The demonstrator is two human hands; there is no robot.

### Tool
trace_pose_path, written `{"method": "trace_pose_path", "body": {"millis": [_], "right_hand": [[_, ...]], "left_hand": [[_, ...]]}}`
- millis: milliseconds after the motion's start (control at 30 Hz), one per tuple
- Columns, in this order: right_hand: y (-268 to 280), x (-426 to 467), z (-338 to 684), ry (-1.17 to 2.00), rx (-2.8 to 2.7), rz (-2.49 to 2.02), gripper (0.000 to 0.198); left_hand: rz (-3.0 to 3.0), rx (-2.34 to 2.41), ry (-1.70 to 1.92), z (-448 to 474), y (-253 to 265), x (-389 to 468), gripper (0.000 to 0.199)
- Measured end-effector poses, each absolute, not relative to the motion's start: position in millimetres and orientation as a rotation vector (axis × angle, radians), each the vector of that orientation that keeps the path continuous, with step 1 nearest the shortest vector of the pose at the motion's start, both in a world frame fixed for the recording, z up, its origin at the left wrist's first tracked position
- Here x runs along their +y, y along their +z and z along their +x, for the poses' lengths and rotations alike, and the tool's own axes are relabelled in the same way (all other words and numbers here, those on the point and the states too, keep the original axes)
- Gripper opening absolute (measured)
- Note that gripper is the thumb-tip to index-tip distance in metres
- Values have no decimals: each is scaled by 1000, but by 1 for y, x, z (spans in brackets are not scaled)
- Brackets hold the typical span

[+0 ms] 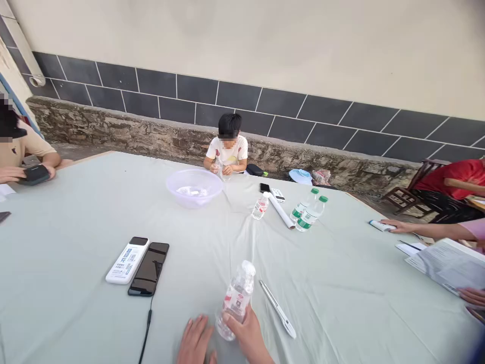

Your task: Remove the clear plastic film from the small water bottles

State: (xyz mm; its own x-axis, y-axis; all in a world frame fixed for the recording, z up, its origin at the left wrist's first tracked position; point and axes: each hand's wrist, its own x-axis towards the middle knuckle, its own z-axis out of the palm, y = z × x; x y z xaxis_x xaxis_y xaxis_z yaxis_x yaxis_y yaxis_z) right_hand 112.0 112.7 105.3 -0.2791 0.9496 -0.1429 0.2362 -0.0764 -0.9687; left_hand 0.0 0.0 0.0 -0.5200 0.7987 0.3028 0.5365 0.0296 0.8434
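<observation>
A clear plastic bottle (239,289) with a white cap and a red-and-white label stands slightly tilted near the front of the table. My right hand (249,334) is wrapped round its lower part, thumb across the front. To the left of the bottle, my left hand (195,339) rests low with fingers stretched out, holding nothing; whether it touches the bottle's base I cannot tell. Just right of the bottle lies a pair of slim silver-and-white tongs (278,309).
A black phone (148,269) with a cord and a white power bank (128,260) lie at left. Across the table (341,283), a person sits by a purple basin (195,188). Another small bottle (260,206), a paper roll (281,211) and two green-capped bottles (308,215) stand or lie beyond.
</observation>
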Motion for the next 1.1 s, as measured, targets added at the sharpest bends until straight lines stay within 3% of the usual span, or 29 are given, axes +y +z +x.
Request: {"method": "trace_pose_path", "body": {"millis": [167,267,467,667,733,867,967,1100], "right_hand": [[108,51,135,1891,-1594,-1025,58],[118,43,132,1886,-1688,-955,59],[147,91,165,820,-2132,-1569,41],[129,146,212,321,-2160,-1945,30],[114,138,217,343,-2181,-1886,22],[109,108,210,595,-2040,-1704,27],[133,99,193,781,-2021,-1514,28],[174,105,163,784,-2095,-1399,25]], "left_hand": [[779,1616,1428,-12,66,-19,52],[473,1171,1408,3,94,-23,60],[26,961,1383,17,98,-15,61],[105,1069,1416,17,99,-7,73],[126,1078,1390,17,102,-7,76],[38,1040,1355,15,106,-8,68],[-11,1025,1382,14,106,-9,57],[109,1007,1444,16,103,-12,51]]}}
